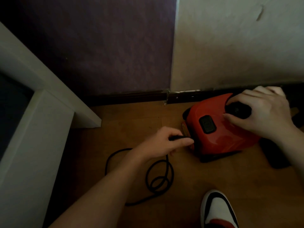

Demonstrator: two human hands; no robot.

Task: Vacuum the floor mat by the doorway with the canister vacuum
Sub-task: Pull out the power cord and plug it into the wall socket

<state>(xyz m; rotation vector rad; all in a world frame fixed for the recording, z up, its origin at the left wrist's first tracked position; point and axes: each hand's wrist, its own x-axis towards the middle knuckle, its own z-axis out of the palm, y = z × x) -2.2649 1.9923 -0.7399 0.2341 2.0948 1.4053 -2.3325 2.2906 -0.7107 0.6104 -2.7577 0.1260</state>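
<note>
The vacuum [218,129] sits on the wood floor [197,186] just in front of the dark skirting [131,96], to the right of my view. Its long axis runs roughly along the wall, and the end where the cord comes out faces left, toward my left hand [164,142]. That hand is right against that end, with thumb and fingers pinched on the black cord [158,180] where it leaves the body. From there the cord drops back toward me and lies in loose loops on the floor under my forearm. I reckon the next pull has to go leftward and toward me, in line with the body, and my left hand is the one placed for it.

My right hand [261,111] is on top of the vacuum at its far right end. Its fingers and thumb are curled either side of the black handle [236,110], holding the body down. Between my two hands is a black button [207,124] that neither hand touches.

By count there is one vacuum, one cord, one button, one shoe [217,209] of mine at the bottom edge, and one white piece of furniture [41,112] on the left. Something dark lies right of the vacuum, but I cannot tell what. No mat is in view.
</note>
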